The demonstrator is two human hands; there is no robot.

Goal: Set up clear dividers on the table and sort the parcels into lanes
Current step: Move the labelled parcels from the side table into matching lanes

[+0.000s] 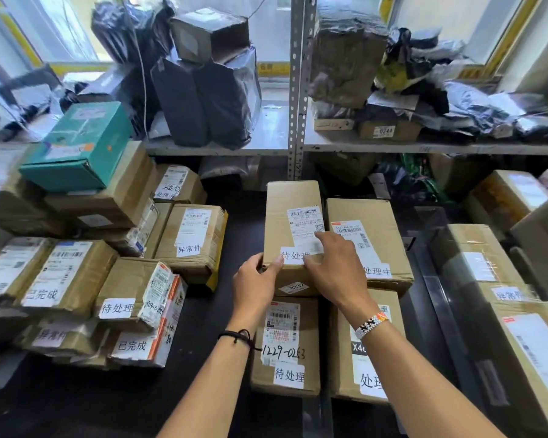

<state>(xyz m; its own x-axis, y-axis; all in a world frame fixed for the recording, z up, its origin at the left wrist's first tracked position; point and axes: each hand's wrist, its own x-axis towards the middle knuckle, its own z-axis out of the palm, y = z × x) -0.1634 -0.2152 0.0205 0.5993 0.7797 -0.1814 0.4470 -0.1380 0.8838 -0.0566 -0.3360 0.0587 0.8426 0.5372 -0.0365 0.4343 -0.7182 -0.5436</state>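
Note:
A tall cardboard parcel (pixel 293 213) with a white shipping label stands at the middle of the dark table (pixel 241 222). My left hand (pixel 255 284) grips its near left corner. My right hand (pixel 332 267) lies flat on its top near edge, fingers over the label. Beside it on the right lies a wider parcel (pixel 366 235). In front are two more labelled parcels, one on the left (pixel 287 346) and one on the right (pixel 366 352). A clear divider strip (pixel 437 295) runs along the table right of them. It is hard to make out.
Several labelled cardboard parcels are heaped on the left (pixel 108 279), topped by a teal box (pixel 79 147). More parcels line the right side (pixel 500 279). A metal shelf (pixel 298 147) behind holds black bags and boxes, with an upright post (pixel 298 90) at centre.

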